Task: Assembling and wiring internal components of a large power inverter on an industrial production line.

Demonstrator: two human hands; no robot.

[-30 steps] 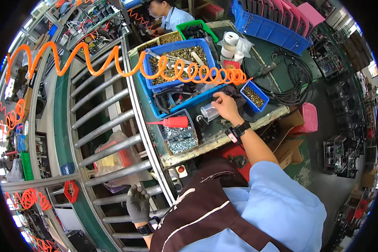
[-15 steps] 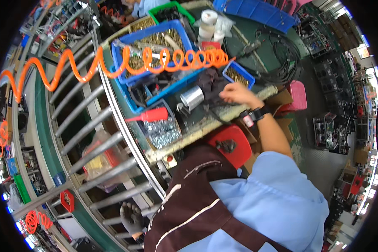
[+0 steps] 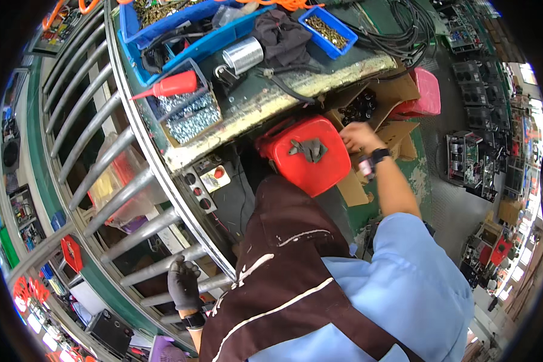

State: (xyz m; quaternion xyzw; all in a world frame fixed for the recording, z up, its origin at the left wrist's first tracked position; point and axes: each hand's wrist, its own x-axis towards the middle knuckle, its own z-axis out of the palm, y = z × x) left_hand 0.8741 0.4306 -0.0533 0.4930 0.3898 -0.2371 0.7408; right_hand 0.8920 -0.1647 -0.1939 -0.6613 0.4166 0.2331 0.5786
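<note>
My right hand (image 3: 361,139) is bare, with a dark watch at the wrist. It hovers at the right edge of a red stool (image 3: 295,172), its fingers loosely bent and apart, nothing visible in them. A crumpled grey glove (image 3: 309,150) lies on the stool's seat, left of that hand. Just beyond the fingers an open cardboard box (image 3: 398,95) holds black parts (image 3: 360,107). My left hand (image 3: 184,282) wears a dark grey glove and has a band at its wrist. Over the metal rollers (image 3: 161,267) it is held with curled fingers, and no object shows in it.
The green workbench (image 3: 247,96) carries a red squeeze bottle (image 3: 175,84), a bin of small silvery parts (image 3: 193,120), a metal cylinder (image 3: 243,55), a dark cloth (image 3: 282,39) and a blue tray (image 3: 327,31) of brass-coloured parts. Socket blocks (image 3: 199,192) sit below its front edge. Black cables (image 3: 407,33) lie coiled behind.
My right hand has left the dark cloth and blue tray on the bench and come down beside the stool. The view has tilted downward. My left hand has risen slightly in view.
</note>
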